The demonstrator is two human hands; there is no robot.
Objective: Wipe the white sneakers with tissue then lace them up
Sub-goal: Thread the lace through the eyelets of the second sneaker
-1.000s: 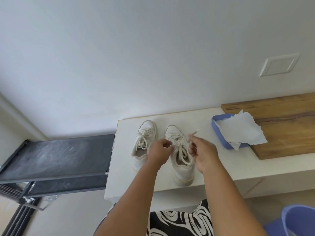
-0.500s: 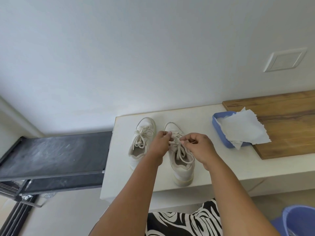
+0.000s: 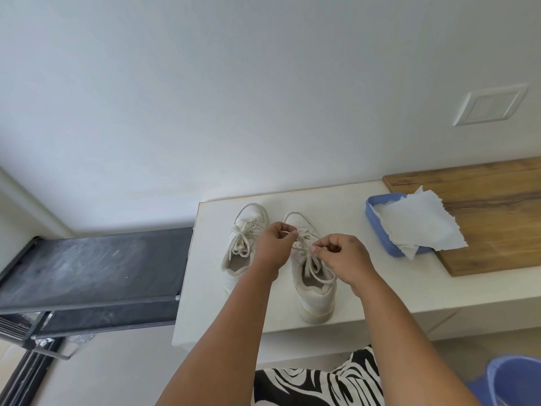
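Two white sneakers stand side by side on a white counter (image 3: 380,285), toes toward the wall. The left sneaker (image 3: 243,244) has a tied bow of laces. Over the right sneaker (image 3: 314,291) both hands work the lace (image 3: 311,265). My left hand (image 3: 275,249) pinches a lace loop above the tongue. My right hand (image 3: 341,257) pinches the other lace strand between thumb and forefinger, close to the left hand. A sheet of white tissue (image 3: 418,227) lies over a blue tray (image 3: 377,224) to the right.
A wooden board (image 3: 494,218) lies at the counter's right end, partly under the blue tray. A dark metal rack shelf (image 3: 90,268) adjoins the counter on the left. A blue bucket (image 3: 515,382) stands on the floor at bottom right. A wall plate (image 3: 490,105) is above.
My right hand has moved left from beside the shoe to over its laces, bringing the lace end in toward my left hand. Both hands now meet above the right sneaker.
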